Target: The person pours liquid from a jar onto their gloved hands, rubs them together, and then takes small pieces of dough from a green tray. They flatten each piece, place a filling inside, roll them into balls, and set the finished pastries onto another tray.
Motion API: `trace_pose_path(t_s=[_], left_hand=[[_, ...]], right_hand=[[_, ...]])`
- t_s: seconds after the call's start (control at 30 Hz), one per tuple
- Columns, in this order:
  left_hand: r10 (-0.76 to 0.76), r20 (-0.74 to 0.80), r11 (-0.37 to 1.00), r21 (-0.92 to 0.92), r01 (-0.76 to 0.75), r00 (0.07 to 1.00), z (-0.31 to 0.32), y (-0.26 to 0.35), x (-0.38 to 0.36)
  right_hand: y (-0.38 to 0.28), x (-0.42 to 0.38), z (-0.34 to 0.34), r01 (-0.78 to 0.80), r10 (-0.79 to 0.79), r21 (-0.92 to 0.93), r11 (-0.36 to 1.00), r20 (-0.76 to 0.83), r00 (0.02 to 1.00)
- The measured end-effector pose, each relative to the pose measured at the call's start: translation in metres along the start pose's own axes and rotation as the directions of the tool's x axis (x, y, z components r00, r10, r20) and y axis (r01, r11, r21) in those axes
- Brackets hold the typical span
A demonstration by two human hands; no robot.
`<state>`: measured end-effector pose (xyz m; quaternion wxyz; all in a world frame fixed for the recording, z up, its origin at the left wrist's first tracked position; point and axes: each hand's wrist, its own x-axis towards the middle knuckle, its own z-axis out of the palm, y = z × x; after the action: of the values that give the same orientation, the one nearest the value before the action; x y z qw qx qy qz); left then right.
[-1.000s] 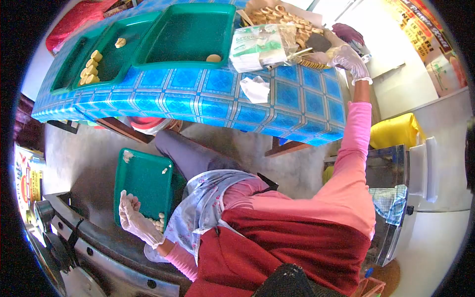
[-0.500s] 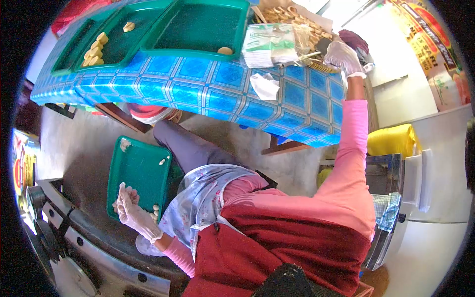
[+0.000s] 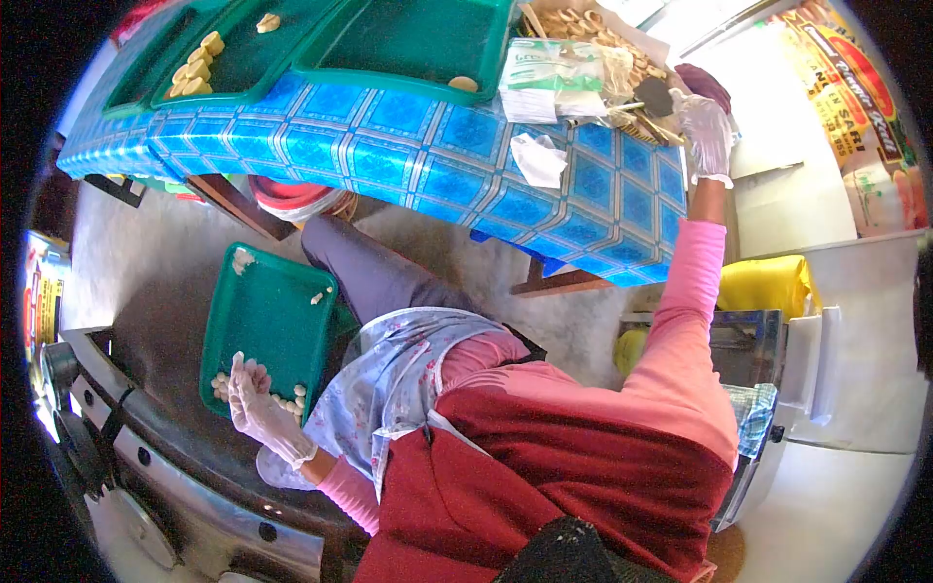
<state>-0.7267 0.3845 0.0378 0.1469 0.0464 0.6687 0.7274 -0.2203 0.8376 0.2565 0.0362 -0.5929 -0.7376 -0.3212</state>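
Note:
My left hand, in a clear plastic glove, is raised over the near end of a green tray. Its fingers are loosely curled and apart, with nothing visible in them. Small white dough balls lie in the tray around that hand, and white scraps sit in its far corners. Also gloved, my right hand reaches to the right end of the table, beside a dark round flat piece and a dark purple bundle. Its fingertips are too indistinct against the clutter to show a grip.
A blue checked tablecloth covers the table. Green trays on it hold pale dough pieces. A plastic packet, a white tissue and a heap of light brown pieces lie right. A stove stands at lower left.
My right hand has shifted slightly right and down, away from the dark round piece, which shows more now. My left hand stays over the tray, turned a little. The view has shifted slightly.

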Motion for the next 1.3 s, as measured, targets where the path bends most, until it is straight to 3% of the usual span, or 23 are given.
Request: trace_pose_path(t_s=[0.07,0.1,0.2,0.23,0.3,0.33,0.37,0.43,0.5,0.57,0.63,0.7,0.73,0.77,0.83,0.93,1.07,1.17,1.2,1.3], left_hand=[[-0.051,-0.061,0.999,0.005,0.051,0.997,-0.001,-0.003,0.001],[-0.025,-0.037,1.0,-0.008,0.025,0.999,-0.001,-0.003,-0.001],[0.109,0.011,0.993,0.046,-0.109,0.994,-0.001,-0.007,-0.006],[0.172,0.042,0.978,0.114,-0.176,0.984,-0.005,-0.012,-0.006],[-0.101,-0.051,0.992,0.068,0.104,0.994,0.007,0.01,-0.013],[-0.11,-0.072,0.994,0.014,0.111,0.991,0.003,0.005,-0.014],[-0.111,-0.089,0.993,-0.038,0.108,0.99,-0.005,-0.001,-0.013],[-0.067,-0.196,0.992,-0.12,0.044,0.978,-0.023,-0.009,-0.013],[0.105,-0.263,0.988,-0.08,-0.131,0.959,-0.055,-0.034,-0.016],[0.014,-0.365,0.996,-0.075,-0.045,0.931,-0.073,-0.04,-0.026],[-0.006,-0.414,0.994,-0.099,-0.038,0.91,-0.088,-0.051,-0.037],[-0.035,-0.464,0.992,-0.127,-0.028,0.885,-0.096,-0.054,-0.043],[-0.058,-0.492,0.989,-0.145,-0.016,0.869,-0.099,-0.055,-0.046],[-0.083,-0.516,0.986,-0.166,-0.004,0.853,-0.101,-0.056,-0.048],[-0.101,-0.536,0.986,-0.165,0.013,0.838,-0.104,-0.053,-0.052],[-0.13,-0.551,0.983,-0.183,0.032,0.824,-0.109,-0.053,-0.055],[-0.116,-0.543,0.98,-0.197,0.007,0.832,-0.117,-0.055,-0.056],[-0.125,-0.549,0.973,-0.229,-0.005,0.826,-0.118,-0.057,-0.054],[-0.134,-0.556,0.972,-0.235,0.0,0.82,-0.117,-0.06,-0.052],[-0.119,-0.551,0.982,-0.189,0.015,0.826,-0.109,-0.078,-0.039]], right_hand=[[-0.013,-0.007,-0.023,-0.099,0.111,0.077,0.992,-0.181,0.977],[-0.027,-0.016,-0.044,-0.057,0.137,0.265,0.963,-0.293,0.946],[-0.106,-0.051,-0.119,0.275,0.102,0.739,0.615,-0.42,0.902],[-0.142,-0.069,-0.141,0.33,-0.014,0.777,0.535,-0.383,0.924],[-0.226,-0.103,-0.185,0.414,-0.427,0.649,0.639,-0.149,0.892],[-0.269,-0.107,-0.176,0.615,-0.606,0.741,0.269,-0.367,0.706],[-0.319,-0.114,-0.154,0.683,-0.645,0.714,-0.154,-0.596,0.479],[-0.409,-0.136,-0.117,0.438,-0.871,0.886,-0.151,-0.329,0.365],[-0.498,-0.156,-0.071,0.304,-0.91,0.935,-0.182,-0.277,0.307],[-0.576,-0.173,-0.048,0.383,-0.915,0.907,-0.175,-0.293,0.277],[-0.646,-0.203,-0.034,0.302,-0.887,0.901,-0.31,-0.389,0.249],[-0.687,-0.232,-0.056,0.18,-0.882,0.891,-0.416,-0.444,0.157],[-0.702,-0.248,-0.067,0.202,-0.862,0.866,-0.458,-0.488,0.139],[-0.721,-0.267,-0.07,0.281,-0.816,0.816,-0.505,-0.557,0.152],[-0.734,-0.293,-0.092,0.002,-0.906,0.934,-0.356,-0.346,0.242],[-0.751,-0.318,-0.11,0.029,-0.888,0.997,-0.075,-0.08,0.453],[-0.781,-0.321,-0.129,0.155,-0.824,0.985,-0.077,-0.151,0.546],[-0.789,-0.325,-0.132,0.187,-0.855,0.974,-0.127,-0.203,0.477],[-0.793,-0.329,-0.131,0.32,-0.78,0.933,-0.162,-0.32,0.538],[-0.813,-0.335,-0.119,0.286,-0.777,0.908,-0.305,-0.411,0.477]])
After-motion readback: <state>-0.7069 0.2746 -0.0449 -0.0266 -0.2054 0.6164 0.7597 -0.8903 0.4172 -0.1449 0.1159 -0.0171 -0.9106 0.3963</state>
